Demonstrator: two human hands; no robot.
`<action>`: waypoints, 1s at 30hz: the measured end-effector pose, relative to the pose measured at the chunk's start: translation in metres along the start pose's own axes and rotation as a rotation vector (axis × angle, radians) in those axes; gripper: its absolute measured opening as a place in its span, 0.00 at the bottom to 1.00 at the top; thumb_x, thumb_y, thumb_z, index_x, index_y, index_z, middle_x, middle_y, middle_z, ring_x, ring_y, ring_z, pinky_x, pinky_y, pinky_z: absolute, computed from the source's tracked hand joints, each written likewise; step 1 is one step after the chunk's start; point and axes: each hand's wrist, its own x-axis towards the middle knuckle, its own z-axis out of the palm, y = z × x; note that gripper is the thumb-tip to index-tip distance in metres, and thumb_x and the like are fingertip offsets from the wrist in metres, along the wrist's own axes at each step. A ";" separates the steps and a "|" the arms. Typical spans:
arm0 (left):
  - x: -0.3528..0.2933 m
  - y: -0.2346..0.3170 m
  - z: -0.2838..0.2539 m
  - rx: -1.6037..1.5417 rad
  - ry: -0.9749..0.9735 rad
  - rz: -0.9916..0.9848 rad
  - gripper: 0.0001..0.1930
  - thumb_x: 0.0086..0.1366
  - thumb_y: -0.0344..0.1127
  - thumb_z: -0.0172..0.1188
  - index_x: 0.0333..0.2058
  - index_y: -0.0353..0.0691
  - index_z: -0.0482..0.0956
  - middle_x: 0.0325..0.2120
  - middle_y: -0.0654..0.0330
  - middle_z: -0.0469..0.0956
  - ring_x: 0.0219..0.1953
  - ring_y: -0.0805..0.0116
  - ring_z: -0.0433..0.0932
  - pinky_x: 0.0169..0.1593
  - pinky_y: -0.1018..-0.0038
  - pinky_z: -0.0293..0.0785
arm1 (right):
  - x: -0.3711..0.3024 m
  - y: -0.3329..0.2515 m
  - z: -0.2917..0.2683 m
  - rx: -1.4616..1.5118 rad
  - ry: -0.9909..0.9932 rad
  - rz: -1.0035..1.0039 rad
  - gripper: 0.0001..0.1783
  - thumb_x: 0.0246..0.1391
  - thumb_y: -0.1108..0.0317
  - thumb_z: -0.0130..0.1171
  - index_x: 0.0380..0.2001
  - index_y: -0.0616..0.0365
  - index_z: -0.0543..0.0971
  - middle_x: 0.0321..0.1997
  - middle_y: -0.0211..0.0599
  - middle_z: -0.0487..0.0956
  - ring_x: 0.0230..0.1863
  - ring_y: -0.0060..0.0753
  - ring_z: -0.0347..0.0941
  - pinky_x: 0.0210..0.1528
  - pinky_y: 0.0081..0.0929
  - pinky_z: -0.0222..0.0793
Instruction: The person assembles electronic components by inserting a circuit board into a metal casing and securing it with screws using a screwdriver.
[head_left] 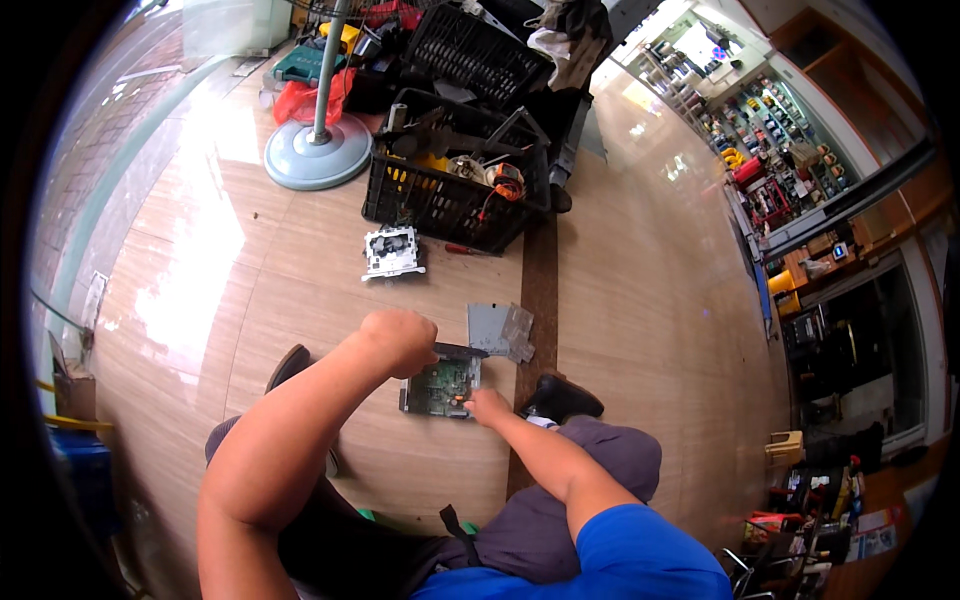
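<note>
On the floor between my feet lies an opened metal electronics case (pixel 404 398) with a green circuit board (pixel 440 386) showing inside. My left hand (pixel 398 340) is closed in a fist above its far left corner; what the fingers hold is hidden behind the hand. At the near right edge, my right hand (pixel 489 407) grips the case with bent fingers. A flat grey metal plate (pixel 485 324) lies just beyond the case, and a crumpled clear plastic piece (pixel 518 335) overlaps its right side. Farther off sits a white-framed drive mechanism (pixel 392 253).
A black crate (pixel 450 215) full of tools and parts stands ahead, with a red-handled tool (pixel 468 250) beside its base. Left of it is a round grey stand base (pixel 318 152) with a pole. My shoe (pixel 565 397) is right of the case. Stocked shelves (pixel 775 130) line the far right.
</note>
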 end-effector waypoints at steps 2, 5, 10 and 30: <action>0.000 0.000 0.000 -0.017 0.002 0.001 0.20 0.63 0.50 0.59 0.41 0.39 0.80 0.38 0.48 0.81 0.44 0.49 0.80 0.47 0.58 0.76 | -0.003 -0.001 -0.002 -0.026 -0.028 0.041 0.14 0.55 0.61 0.59 0.38 0.59 0.80 0.35 0.56 0.80 0.41 0.59 0.77 0.44 0.47 0.72; -0.002 0.002 -0.002 -0.013 0.011 -0.003 0.19 0.62 0.50 0.59 0.40 0.38 0.80 0.37 0.48 0.82 0.44 0.49 0.80 0.47 0.58 0.76 | -0.001 0.002 -0.002 -0.087 -0.033 -0.003 0.13 0.54 0.64 0.57 0.39 0.58 0.80 0.38 0.54 0.80 0.42 0.59 0.76 0.45 0.46 0.72; 0.001 -0.002 0.001 -0.020 0.038 0.020 0.19 0.61 0.49 0.60 0.39 0.38 0.80 0.36 0.48 0.81 0.44 0.48 0.80 0.47 0.58 0.76 | 0.002 0.012 0.004 0.069 0.044 -0.161 0.17 0.50 0.73 0.48 0.41 0.52 0.82 0.39 0.54 0.80 0.43 0.59 0.76 0.47 0.46 0.72; -0.009 -0.003 0.000 0.023 0.105 0.065 0.17 0.63 0.47 0.61 0.35 0.36 0.83 0.35 0.48 0.82 0.42 0.50 0.81 0.46 0.59 0.77 | -0.003 -0.002 -0.009 -0.038 0.033 -0.023 0.10 0.53 0.65 0.59 0.33 0.61 0.81 0.37 0.56 0.80 0.43 0.59 0.76 0.46 0.48 0.71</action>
